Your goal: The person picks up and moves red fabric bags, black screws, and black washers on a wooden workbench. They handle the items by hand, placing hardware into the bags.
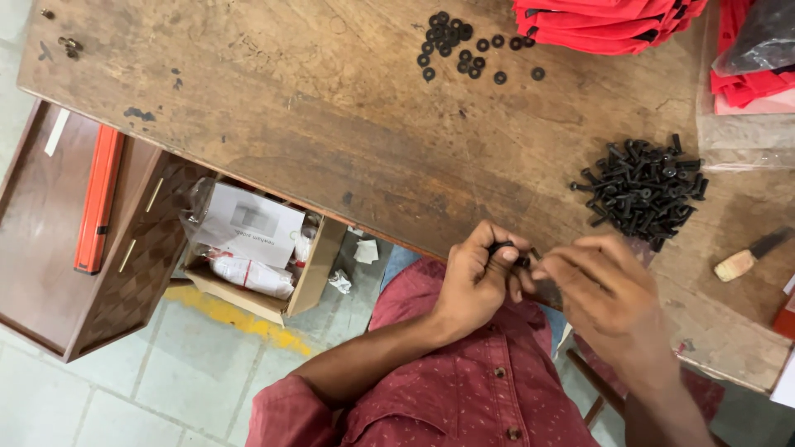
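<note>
left hand [479, 277]: fingers pinch a small black screw [507, 251] at desk [331, 124] edge | right hand [598, 285]: fingertips narrow, touching its right end | screw axis roughly left-right, between both | screw pile [639, 192] nearer right hand

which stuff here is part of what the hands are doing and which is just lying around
In hand:
left hand and right hand, pinching a small black screw between them
pile of black screws
scatter of black washers

Lying about:
red folded items
tool with pale handle
orange-red bar
open cardboard box on the floor
clear plastic bag
</note>
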